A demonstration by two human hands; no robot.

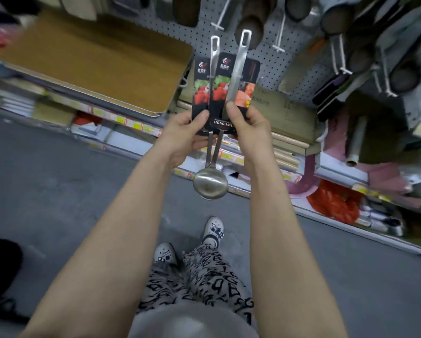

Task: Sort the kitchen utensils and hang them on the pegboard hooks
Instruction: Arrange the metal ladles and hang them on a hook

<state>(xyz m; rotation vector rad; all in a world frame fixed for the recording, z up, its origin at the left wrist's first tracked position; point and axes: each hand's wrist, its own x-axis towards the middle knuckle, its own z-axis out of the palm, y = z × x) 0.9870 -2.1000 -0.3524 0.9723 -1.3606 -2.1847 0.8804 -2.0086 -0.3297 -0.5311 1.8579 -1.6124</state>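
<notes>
Head view.
A: Grip?
B: Left hand (188,135) pinches the card (201,89) of the left ladle (214,52), thumb on the front, fingers curled behind. Right hand (252,129) pinches the right ladle (240,59), thumb pressing the steel handle.
A: Where's the pair?
B: In mid-air, upright, side by side and touching, near the pegboard (268,59). Slotted handle ends are up and the bowl (210,185) hangs below the hands. The second bowl may be nested behind it, can't tell.
A: Step?
B: Pair looks matched, so I'd say sorting's done here and hanging isn't. A white hook (221,14) just beyond the handle tips looks bare.
A: Next?
B: Probably raise them, line a slot up with the hook tip and slide them on one at a time. The slots are narrow.
</notes>
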